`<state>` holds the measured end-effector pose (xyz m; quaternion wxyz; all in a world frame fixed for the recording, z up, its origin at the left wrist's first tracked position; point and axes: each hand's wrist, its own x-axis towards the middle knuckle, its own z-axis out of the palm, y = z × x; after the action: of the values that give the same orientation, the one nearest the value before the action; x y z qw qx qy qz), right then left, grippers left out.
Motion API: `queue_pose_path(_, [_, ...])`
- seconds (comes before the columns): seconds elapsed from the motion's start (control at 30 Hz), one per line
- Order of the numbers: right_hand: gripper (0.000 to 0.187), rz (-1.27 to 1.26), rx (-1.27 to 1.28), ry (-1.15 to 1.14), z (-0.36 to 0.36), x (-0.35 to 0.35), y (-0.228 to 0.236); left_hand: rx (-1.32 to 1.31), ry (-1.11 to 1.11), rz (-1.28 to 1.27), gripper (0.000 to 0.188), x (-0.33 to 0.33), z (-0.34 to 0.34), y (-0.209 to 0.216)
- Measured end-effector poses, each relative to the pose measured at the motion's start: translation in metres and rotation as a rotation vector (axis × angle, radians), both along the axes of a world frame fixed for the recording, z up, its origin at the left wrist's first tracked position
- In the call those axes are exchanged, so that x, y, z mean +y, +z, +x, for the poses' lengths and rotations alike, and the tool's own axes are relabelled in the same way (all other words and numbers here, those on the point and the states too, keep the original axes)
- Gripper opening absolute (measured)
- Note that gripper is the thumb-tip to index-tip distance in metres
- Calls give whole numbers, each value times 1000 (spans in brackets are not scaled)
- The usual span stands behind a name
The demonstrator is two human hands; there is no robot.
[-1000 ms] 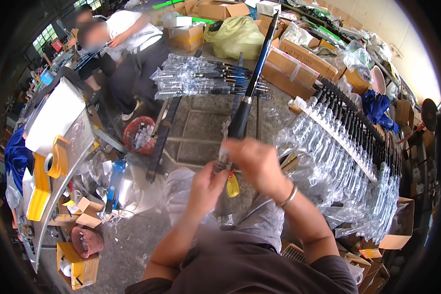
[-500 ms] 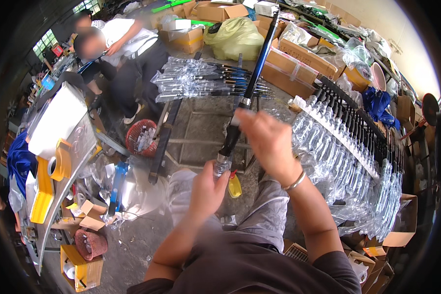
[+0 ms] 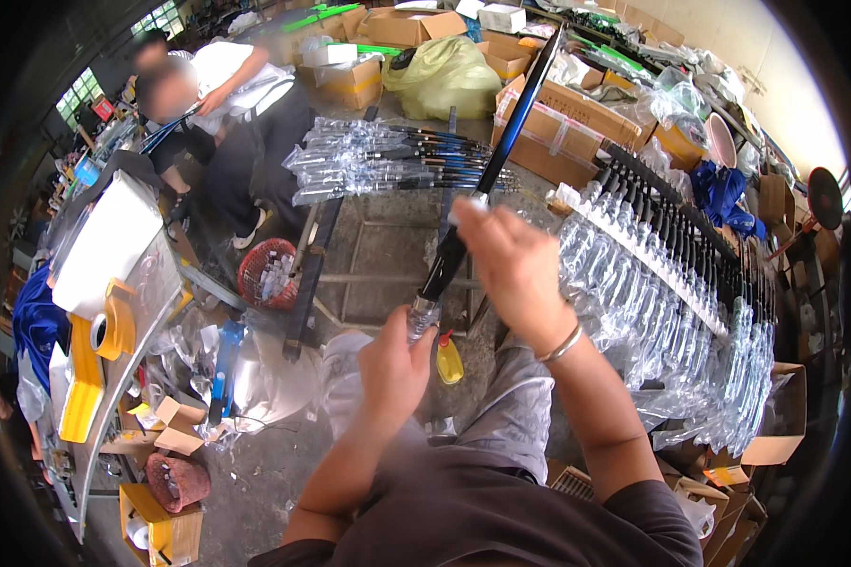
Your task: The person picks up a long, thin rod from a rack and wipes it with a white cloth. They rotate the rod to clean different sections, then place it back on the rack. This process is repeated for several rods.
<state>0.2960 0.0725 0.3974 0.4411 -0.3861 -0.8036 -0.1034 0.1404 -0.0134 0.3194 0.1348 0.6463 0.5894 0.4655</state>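
From here I see the rod (image 3: 501, 156) slanting upward, glossy black with blue sheen, silver-ringed near its clear-wrapped butt, where my left hand (image 3: 392, 369) is clamped. My right hand (image 3: 512, 265) curls at the shaft; whether gripping, I can't tell.

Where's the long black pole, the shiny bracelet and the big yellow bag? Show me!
Long black pole (image 3: 514, 126): head view, on its upper shaft.
Shiny bracelet (image 3: 564, 344): head view, on its band.
Big yellow bag (image 3: 447, 80): head view, on its bulging front.
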Motion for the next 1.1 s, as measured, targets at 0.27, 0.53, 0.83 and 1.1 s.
queue_pose_path(0.27, [27, 44, -49, 217, -8, -19, -28, -120, -55, -72, 24, -4, -2, -14])
queue_pose_path(0.53, [43, -64, -7, 251, -5, -25, -36, -374, -244, -209, 20, -1, -7, -8])
queue_pose_path(0.83, [35, -60, 124, 265, 5, 16, -4, -1140, -658, -660, 21, 2, -19, -4])
queue_pose_path(1.1, [40, -143, -3, 426, -2, -26, -40, -1177, -666, -802, 16, 8, -20, -8])
